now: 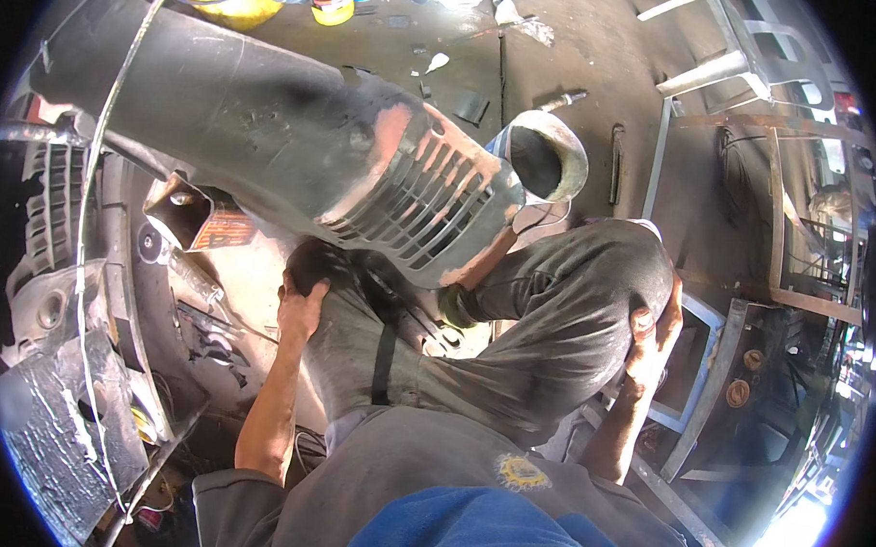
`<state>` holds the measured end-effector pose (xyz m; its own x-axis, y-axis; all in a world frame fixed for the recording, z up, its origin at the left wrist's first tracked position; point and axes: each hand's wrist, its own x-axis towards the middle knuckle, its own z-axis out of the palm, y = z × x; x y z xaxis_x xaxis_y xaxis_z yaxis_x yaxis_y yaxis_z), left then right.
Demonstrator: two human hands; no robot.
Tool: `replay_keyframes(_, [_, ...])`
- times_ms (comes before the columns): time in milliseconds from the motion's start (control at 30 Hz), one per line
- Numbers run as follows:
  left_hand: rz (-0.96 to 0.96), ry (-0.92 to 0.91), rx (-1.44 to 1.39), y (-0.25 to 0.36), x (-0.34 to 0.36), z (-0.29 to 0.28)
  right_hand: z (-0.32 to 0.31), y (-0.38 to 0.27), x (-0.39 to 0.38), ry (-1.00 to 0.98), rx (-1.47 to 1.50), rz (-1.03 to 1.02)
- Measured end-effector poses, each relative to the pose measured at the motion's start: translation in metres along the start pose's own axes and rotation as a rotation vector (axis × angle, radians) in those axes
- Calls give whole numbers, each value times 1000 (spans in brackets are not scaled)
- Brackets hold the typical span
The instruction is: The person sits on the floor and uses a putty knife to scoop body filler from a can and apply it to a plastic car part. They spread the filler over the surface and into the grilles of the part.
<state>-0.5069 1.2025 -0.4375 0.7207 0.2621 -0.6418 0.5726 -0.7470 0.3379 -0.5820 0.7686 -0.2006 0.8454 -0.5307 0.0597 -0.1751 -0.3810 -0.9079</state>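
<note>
My left hand (303, 309) rests on my left knee, thumb apart from the fingers, with nothing in it. Over my bent right knee lies my right hand (651, 337), also empty, its thumb on top and the fingers spread along the far side, partly hidden. In front of my legs stretches a long dark grey vehicle bumper (241, 107) with a slatted grille (426, 191) at its near end. Pinkish, sanded-looking patches mark the panel around the slats. Neither hand touches the bumper.
An open round container (548, 160) stands beyond the grille. Paint tins (332, 2) and a yellow bag (230, 1) sit at the far left. Metal frames (773, 208) crowd the right side; other dark panels (75, 434) lean on the left. A cord (94, 165) hangs down there.
</note>
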Motion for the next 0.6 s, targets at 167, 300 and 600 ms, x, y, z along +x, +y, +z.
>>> replay_keyframes(167, [-27, 28, 43, -3, 2, 2, 2, -5, 10, -74, -74, -41])
replay_keyframes(300, [-148, -33, 91, 30, 22, -3, -17, -1, 24, -148, -232, -90])
replay_keyframes(600, [23, -31, -273, -66, 119, 58, 23, -55, 196, -501, -842, -307])
